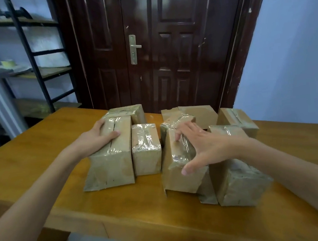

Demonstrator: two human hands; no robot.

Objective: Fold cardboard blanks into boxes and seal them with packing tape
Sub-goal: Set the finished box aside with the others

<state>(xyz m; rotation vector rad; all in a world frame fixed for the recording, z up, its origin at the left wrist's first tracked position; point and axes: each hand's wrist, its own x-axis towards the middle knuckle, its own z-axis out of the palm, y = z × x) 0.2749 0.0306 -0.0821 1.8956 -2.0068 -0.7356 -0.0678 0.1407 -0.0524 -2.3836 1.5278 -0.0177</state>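
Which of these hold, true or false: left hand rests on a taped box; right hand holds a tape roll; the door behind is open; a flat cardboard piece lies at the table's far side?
1. The left hand rests on a taped box. True.
2. The right hand holds a tape roll. False: it spreads over another taped box, no roll in it.
3. The door is open. False: shut.
4. A flat cardboard piece lies at the far side of the table. True.
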